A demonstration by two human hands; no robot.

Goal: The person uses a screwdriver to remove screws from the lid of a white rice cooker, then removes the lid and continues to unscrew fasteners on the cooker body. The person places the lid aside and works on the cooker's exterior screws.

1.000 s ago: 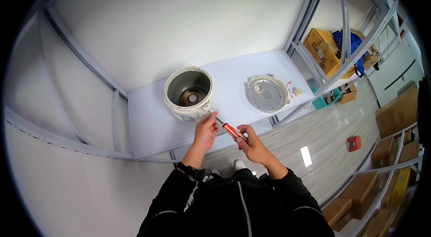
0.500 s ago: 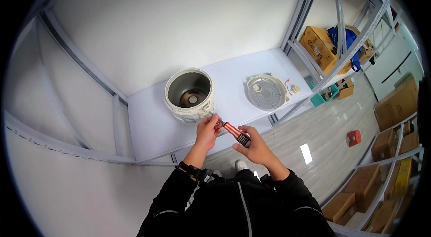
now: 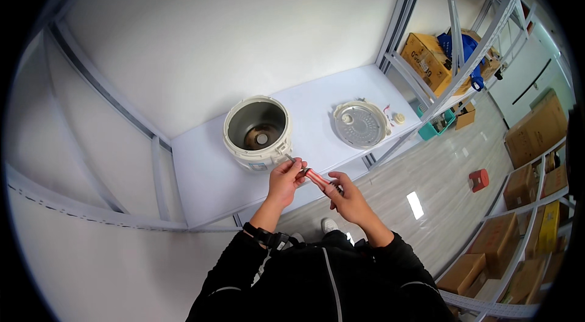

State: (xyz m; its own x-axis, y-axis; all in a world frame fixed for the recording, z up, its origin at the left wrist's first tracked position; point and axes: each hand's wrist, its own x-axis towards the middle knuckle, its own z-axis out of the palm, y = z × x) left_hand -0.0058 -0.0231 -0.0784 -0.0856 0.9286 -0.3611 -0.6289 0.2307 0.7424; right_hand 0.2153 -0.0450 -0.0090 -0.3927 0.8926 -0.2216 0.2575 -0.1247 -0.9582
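Brown cardboard boxes (image 3: 426,57) on right shelves; small label (image 3: 259,166) on cooker front.

**Both hands raised together at chest height**

The person's two forearms come up from the lower edge in black sleeves and meet near the middle. The left hand (image 3: 285,179) is lifted with its wrist bent, fingers curled in and the fingertips pinched together at the top; a dark band sits around the left wrist. The right hand (image 3: 346,199) lies just beside it, slightly lower, palm turned inward with fingers bent into a loose grip. The hands are close, almost touching.
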